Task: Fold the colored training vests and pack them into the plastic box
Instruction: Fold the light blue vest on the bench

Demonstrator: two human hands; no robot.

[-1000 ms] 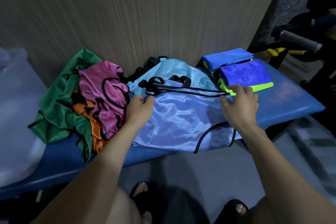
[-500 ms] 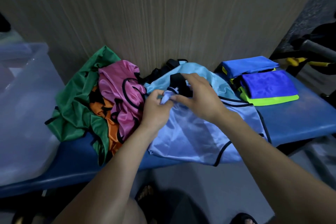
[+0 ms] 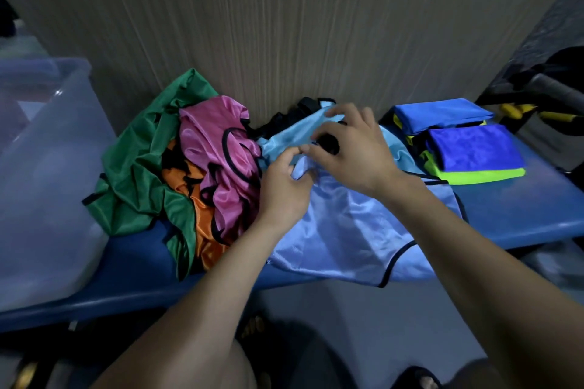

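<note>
light blue vest (image 3: 347,230) under left hand (image 3: 284,189), right hand (image 3: 350,148)

We note the light blue vest (image 3: 344,224) at centre is thin, glossy synthetic cloth with matt black edging. At 9 o'clock of it, the pink vest (image 3: 218,148), green vest (image 3: 139,167) and orange vest (image 3: 205,215) show the same satin sheen, crumpled. Plastic box (image 3: 47,174), far 9 o'clock: translucent, smooth, cloudy. Bench (image 3: 521,211): smooth blue, slight gloss. Wall (image 3: 284,25) at 12 o'clock: matt, fine vertical grain, wood-like.
</note>
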